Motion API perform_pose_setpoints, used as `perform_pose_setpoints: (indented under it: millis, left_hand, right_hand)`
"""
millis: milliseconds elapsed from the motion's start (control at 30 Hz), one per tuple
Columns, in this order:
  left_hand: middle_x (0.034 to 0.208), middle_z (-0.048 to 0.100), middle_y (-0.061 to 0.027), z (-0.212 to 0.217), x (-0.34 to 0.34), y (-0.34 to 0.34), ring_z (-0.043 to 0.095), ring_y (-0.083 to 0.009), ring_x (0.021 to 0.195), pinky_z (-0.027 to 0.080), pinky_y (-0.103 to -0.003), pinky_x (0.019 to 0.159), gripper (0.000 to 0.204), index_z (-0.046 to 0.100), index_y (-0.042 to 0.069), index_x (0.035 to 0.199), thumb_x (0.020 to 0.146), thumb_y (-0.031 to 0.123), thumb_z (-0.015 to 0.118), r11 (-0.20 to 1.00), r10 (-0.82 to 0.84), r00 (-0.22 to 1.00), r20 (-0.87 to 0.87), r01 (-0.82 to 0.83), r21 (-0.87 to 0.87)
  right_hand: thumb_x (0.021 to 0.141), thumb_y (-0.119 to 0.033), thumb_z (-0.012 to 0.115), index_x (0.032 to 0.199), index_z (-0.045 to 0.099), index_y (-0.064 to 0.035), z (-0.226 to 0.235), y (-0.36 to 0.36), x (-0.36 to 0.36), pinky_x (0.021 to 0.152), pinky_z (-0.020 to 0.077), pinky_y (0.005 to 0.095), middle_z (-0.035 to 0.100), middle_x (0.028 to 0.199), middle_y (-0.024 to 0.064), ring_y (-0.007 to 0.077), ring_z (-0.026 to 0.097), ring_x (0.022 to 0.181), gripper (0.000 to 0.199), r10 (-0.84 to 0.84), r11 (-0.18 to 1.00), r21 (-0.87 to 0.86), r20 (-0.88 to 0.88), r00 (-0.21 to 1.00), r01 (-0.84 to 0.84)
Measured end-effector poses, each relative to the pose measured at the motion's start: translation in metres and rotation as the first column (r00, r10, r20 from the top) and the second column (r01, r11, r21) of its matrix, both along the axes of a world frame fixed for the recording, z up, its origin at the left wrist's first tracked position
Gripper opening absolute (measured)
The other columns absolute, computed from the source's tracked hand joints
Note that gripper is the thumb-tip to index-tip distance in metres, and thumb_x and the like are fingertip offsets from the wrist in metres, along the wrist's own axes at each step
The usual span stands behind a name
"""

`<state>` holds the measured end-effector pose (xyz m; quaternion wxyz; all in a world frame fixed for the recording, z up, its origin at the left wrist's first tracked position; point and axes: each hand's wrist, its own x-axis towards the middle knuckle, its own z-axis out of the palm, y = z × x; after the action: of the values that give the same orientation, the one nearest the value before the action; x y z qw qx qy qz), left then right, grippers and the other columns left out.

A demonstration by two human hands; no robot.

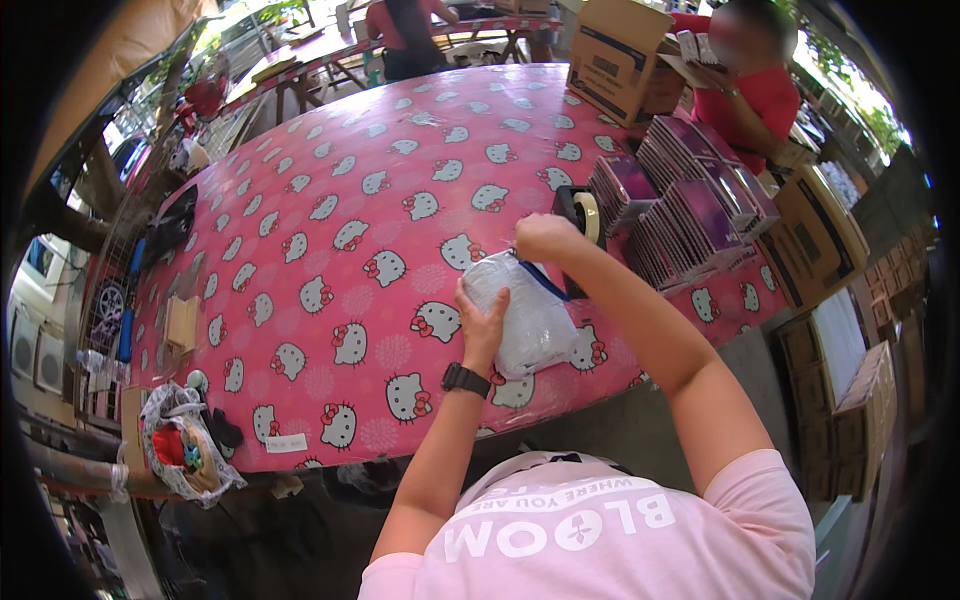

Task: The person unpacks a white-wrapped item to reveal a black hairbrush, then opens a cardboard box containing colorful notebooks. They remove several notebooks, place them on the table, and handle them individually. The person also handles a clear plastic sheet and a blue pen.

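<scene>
A white plastic-wrapped package (530, 325) lies on the pink table near its front edge. My left hand (483, 318) grips its left side, thumb across the top face and fingers along the edge. At the package's far end my right hand (552, 238) is closed in a fist; whatever its fingers hold is hidden. A dark blue strip (545, 280) shows just below that fist, along the package's upper right edge. Right beside the fist stands a black tape dispenser (578, 212) with a roll of tape.
Stacks of purple boxes (690, 225) stand to the right, with an open cardboard box (615, 65) behind them. A person in red (745, 115) holds something pale at far right. A plastic bag (185, 445) hangs at the left front corner; a wooden block (182, 322) sits near the left edge.
</scene>
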<state>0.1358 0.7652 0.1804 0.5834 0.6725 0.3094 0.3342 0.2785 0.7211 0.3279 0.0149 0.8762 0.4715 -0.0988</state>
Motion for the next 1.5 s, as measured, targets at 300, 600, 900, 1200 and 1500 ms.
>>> perform_pose_setpoints:
  millis: [300,600,900,1200,1500]
  left_hand:
    - [0.128,0.041,-0.0201,-0.005,0.005,-0.004,0.043,-0.026,0.116,0.036,-0.037,0.097,0.071,0.03,-0.001,0.132,0.082,0.036,0.064,0.994,0.062,0.996,-0.06,-0.067,-0.087]
    - [0.12,0.049,-0.0212,0.004,0.008,0.001,0.052,-0.0267,0.108,0.043,-0.034,0.089,0.098,0.024,-0.002,0.134,0.064,0.04,0.078,0.871,-0.491,0.854,-0.17,0.479,-0.11]
    - [0.125,0.043,-0.0215,0.01,-0.011,0.0,0.048,-0.0274,0.112,0.042,-0.033,0.092,0.102,0.021,-0.006,0.133,0.061,0.031,0.082,0.916,-0.329,0.944,-0.034,0.311,-0.253]
    - [0.128,0.038,-0.0221,-0.01,-0.006,0.001,0.04,-0.0292,0.12,0.034,-0.036,0.099,0.103,0.022,-0.007,0.132,0.06,0.037,0.082,0.922,-0.32,0.947,-0.003,0.311,-0.23]
    - [0.132,0.033,-0.0246,-0.02,-0.004,0.002,0.036,-0.033,0.123,0.03,-0.039,0.102,0.104,0.023,-0.006,0.133,0.06,0.04,0.08,0.932,-0.315,0.949,0.009,0.311,-0.189]
  right_hand:
    - [0.077,-0.012,0.049,0.083,0.066,-0.0023,-0.021,-0.083,-0.031,0.074,0.0507,0.0406,0.065,0.088,0.0179,0.0324,0.064,0.084,0.021,0.016,0.997,-0.077,-0.013,1.0,-0.017]
    - [0.08,-0.017,0.051,0.086,0.066,-0.0031,-0.02,-0.112,-0.038,0.076,0.0501,0.043,0.065,0.09,0.0189,0.0329,0.064,0.085,0.022,-0.205,0.978,-0.093,-0.222,0.953,0.188]
    - [0.081,-0.025,0.054,0.089,0.068,-0.0085,0.048,-0.1,-0.052,0.074,0.0504,0.041,0.065,0.092,0.0151,0.0312,0.064,0.085,0.023,-0.206,0.965,-0.181,-0.083,0.975,0.188]
    - [0.076,-0.015,0.056,0.1,0.067,-0.0078,0.045,-0.07,-0.058,0.076,0.0511,0.0377,0.066,0.102,0.0104,0.0264,0.064,0.094,0.027,-0.268,0.913,-0.344,-0.102,0.958,0.219]
    - [0.073,-0.014,0.056,0.092,0.068,-0.0079,0.031,-0.082,-0.085,0.077,0.0504,0.0386,0.066,0.096,0.0148,0.0284,0.064,0.091,0.023,-0.322,0.908,-0.319,-0.112,0.94,0.272]
